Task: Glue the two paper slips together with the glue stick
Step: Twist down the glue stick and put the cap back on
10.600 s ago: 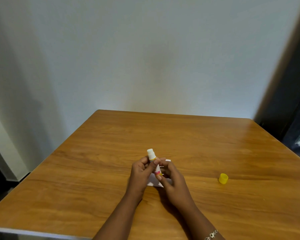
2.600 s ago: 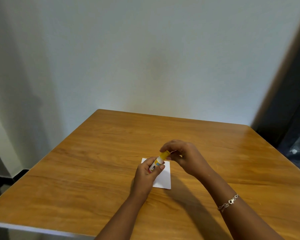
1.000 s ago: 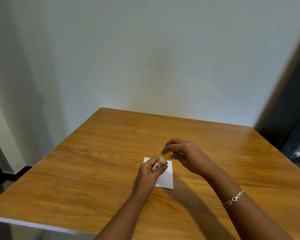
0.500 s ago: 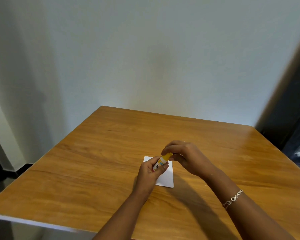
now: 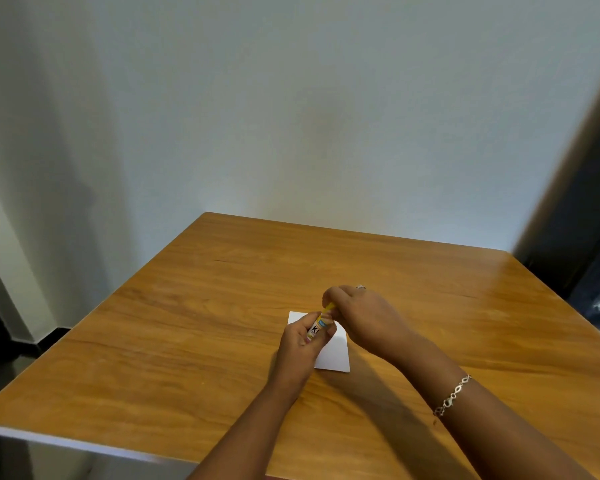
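A white paper slip lies flat on the wooden table, partly covered by my hands; I cannot tell whether a second slip lies under it. My left hand grips the white body of the glue stick, tilted up to the right above the paper. My right hand pinches the yellow cap seated on the stick's upper end. A bracelet circles my right wrist.
The table's near edge runs along the bottom left. A pale wall stands behind the table. A dark opening lies to the right of it.
The yellow cap, loose on the table 10.6 s ago, now sits on the glue stick under my right fingers. In the last second both hands stayed nearly still.
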Demonstrator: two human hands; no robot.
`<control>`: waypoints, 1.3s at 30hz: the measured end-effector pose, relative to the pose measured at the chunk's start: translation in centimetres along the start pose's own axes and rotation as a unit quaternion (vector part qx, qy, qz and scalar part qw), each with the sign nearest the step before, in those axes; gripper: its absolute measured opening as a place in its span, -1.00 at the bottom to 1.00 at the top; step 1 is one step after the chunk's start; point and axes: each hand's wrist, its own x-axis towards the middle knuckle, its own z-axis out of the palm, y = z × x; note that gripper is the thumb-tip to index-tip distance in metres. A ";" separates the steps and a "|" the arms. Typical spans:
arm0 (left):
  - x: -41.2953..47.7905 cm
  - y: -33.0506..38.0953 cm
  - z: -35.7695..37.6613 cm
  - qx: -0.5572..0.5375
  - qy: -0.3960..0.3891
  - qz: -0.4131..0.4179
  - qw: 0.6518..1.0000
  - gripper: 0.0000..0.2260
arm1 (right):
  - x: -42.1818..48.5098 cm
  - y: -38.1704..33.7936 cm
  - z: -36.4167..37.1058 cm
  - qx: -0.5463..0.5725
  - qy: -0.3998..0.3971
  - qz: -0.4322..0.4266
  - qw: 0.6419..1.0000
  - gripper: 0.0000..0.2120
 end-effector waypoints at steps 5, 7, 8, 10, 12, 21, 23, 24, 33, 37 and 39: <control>-0.2 -0.1 0.1 -0.002 -0.037 -0.027 0.999 -0.87 | -0.4 1.2 -0.6 -0.084 -0.052 -0.161 0.982 -0.72; -0.2 -0.2 0.3 0.024 -0.041 -0.017 0.999 -0.87 | -0.4 1.1 -0.6 -0.128 -0.049 -0.155 0.978 -0.69; -0.2 -0.2 0.4 0.034 -0.040 -0.011 0.999 -0.87 | -0.3 0.8 -0.3 -0.137 -0.042 -0.135 0.980 -0.69; -0.3 -0.1 0.4 0.054 -0.033 0.002 0.998 -0.85 | 0.1 -0.1 0.5 -0.114 -0.027 -0.029 0.993 -0.72; -0.4 0.0 0.5 0.078 -0.035 0.015 0.996 -0.77 | 0.5 -0.8 1.1 -0.041 -0.025 0.127 0.991 -0.76; -0.4 0.0 0.4 0.103 -0.059 -0.014 0.993 -0.94 | -1.4 1.7 0.1 -0.170 0.006 -0.193 0.966 -0.66; -0.3 0.0 0.4 0.109 -0.053 -0.016 0.992 -0.89 | -1.5 1.2 0.3 -0.179 0.001 -0.152 0.972 -0.63; -0.3 -0.1 0.5 0.113 -0.050 -0.014 0.992 -0.88 | -1.3 0.7 0.5 -0.165 -0.004 -0.114 0.980 -0.64; -0.6 0.3 0.6 0.159 -0.042 0.019 0.986 -0.81 | -0.7 -0.4 1.7 0.052 0.004 0.162 0.985 -0.82; -0.4 0.4 0.7 0.151 -0.054 -0.008 0.987 -0.92 | -1.7 1.5 1.3 -0.051 -0.030 -0.080 0.995 -0.65; -0.5 0.3 0.8 0.163 -0.050 -0.023 0.985 -0.93 | -1.6 1.9 1.0 -0.101 -0.052 -0.122 0.986 -0.67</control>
